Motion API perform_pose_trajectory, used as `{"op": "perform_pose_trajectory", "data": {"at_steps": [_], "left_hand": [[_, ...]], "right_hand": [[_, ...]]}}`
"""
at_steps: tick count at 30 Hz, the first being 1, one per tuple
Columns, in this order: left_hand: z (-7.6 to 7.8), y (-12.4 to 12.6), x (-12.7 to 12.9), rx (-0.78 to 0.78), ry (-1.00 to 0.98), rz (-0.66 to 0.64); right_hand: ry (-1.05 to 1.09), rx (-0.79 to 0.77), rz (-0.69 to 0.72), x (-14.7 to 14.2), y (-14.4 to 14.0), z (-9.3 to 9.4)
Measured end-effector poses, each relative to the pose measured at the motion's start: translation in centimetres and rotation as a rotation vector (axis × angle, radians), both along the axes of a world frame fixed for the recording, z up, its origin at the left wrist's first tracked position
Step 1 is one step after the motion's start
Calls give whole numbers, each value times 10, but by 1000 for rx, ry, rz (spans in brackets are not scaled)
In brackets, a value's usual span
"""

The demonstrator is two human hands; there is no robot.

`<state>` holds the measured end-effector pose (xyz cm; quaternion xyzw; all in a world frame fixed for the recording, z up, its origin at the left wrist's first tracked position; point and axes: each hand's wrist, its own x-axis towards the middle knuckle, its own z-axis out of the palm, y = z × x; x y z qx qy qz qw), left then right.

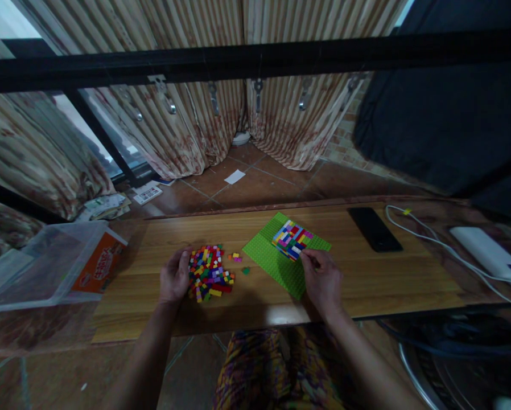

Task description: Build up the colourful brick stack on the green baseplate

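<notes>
A pile of small colourful building bricks (208,270) lies on the wooden board. My left hand (175,277) rests cupped against the pile's left side, its thumb on top and nothing visibly gripped. On the green baseplate (264,250), turned at an angle, sits a low multicoloured brick block (290,234) built of several bricks. At the near right corner of that block, the thumb and finger of my right hand (324,280) are pinched together beside a white brick (297,249). My fingertips partly cover that corner.
Loose bricks (235,257) and a green piece (246,270) lie between pile and baseplate. A black phone (375,229) is on the right, near a white power bank (490,252) with a cable. A clear plastic box (74,239) stands left. A dark rail (255,60) crosses beyond the board.
</notes>
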<state>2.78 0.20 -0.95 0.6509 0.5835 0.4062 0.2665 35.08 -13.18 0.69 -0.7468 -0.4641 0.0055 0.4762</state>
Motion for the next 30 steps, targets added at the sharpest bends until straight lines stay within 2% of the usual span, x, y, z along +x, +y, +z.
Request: {"op": "perform_pose_trajectory", "data": {"at_steps": [5, 10, 26, 30], "left_hand": [[-2, 1, -1, 13, -2, 13], [2, -1, 1, 8, 6, -2], [3, 0, 2, -23, 22, 19], [3, 0, 2, -7, 20, 21]], "right_hand": [[-49, 17, 10, 0, 7, -3], [-95, 16, 6, 0, 9, -6], [-181, 12, -13, -2, 7, 3], [-208, 46, 27, 0, 8, 2]]}}
